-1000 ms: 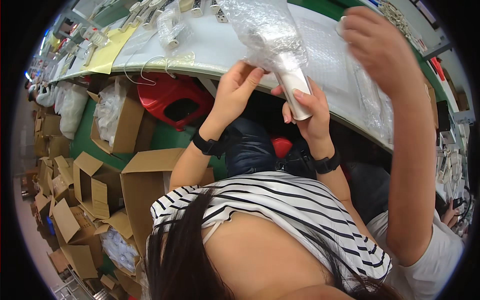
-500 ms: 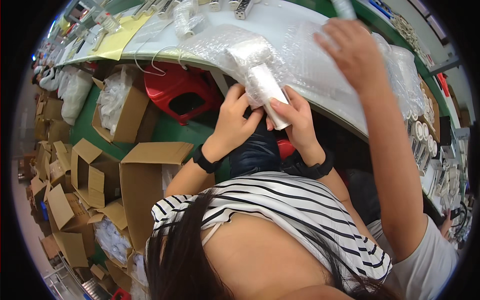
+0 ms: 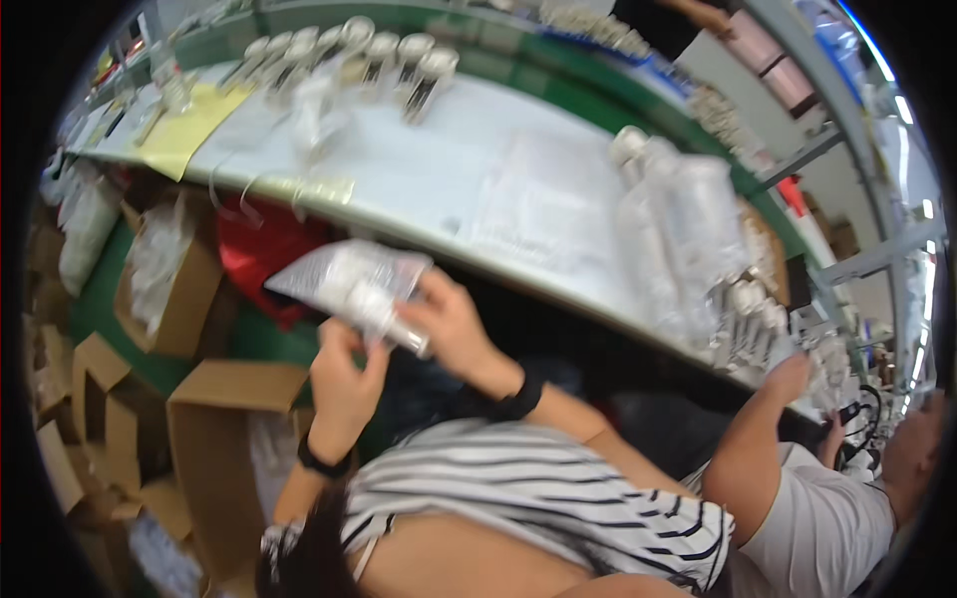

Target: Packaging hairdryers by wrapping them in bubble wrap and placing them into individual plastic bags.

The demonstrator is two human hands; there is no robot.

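Both hands closed on one bubble-wrapped bundle, held below the near edge of the white worktable. Left hand gripping from underneath at the bundle's lower end, fingers curled up around it, black band on the wrist. Right hand clamped on the right end, thumb on top, dark wristband just behind. Bundle lying roughly flat, tilted slightly down to the right, pale cylindrical contents dimly visible through the wrap; exact contents not resolvable because of blur. Above, on the table: row of small capped metallic bottles along the far edge, yellow sheet at far left, flat sheets of clear wrap mid-table, cluster of wrapped clear bottles to the right. Under the table: red object just behind the bundle, open cardboard box with plastic liner at left, larger open box near the left forearm. Striped black-and-white shirt at bottom. At lower right, a second person in a white shirt, arm raised toward the table edge, well apart from the bundle.
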